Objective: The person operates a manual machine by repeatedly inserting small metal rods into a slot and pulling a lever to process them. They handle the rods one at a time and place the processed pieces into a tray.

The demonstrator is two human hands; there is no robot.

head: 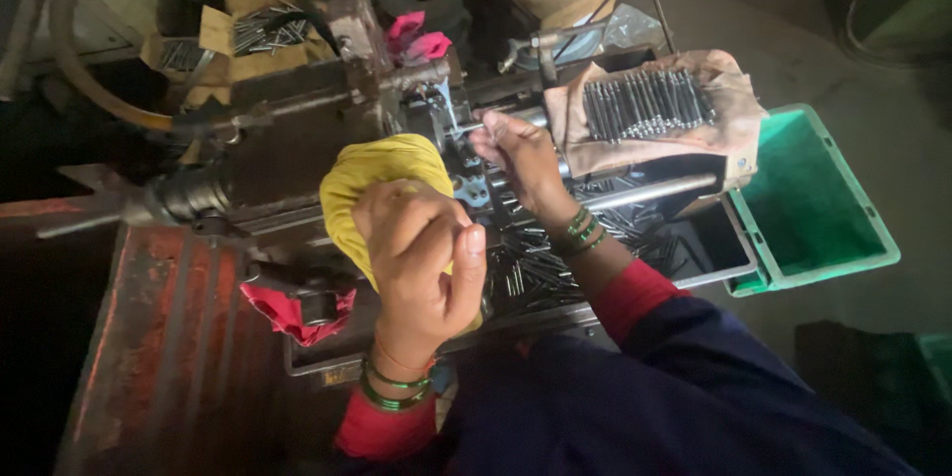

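**Feeding a pin into the machine, lever hand at the ready**

The right hand (521,154) pinches a thin metal pin (468,126) between its fingertips, its grip closed on the shank, and holds the tip against the machine's work head (436,104). The left hand (421,258) is clenched over a handle wrapped in yellow cloth (382,174), grip closed around it. The step in hand looks like loading: the pin sits at the holder, apparently not yet seated. The next move likely calls for steady alignment and fingers kept out of the way before the handle is worked. Loose pins fill the metal tray (635,238) under the wrists; a neat row lies on a cloth (734,124), beside a green crate (823,198).
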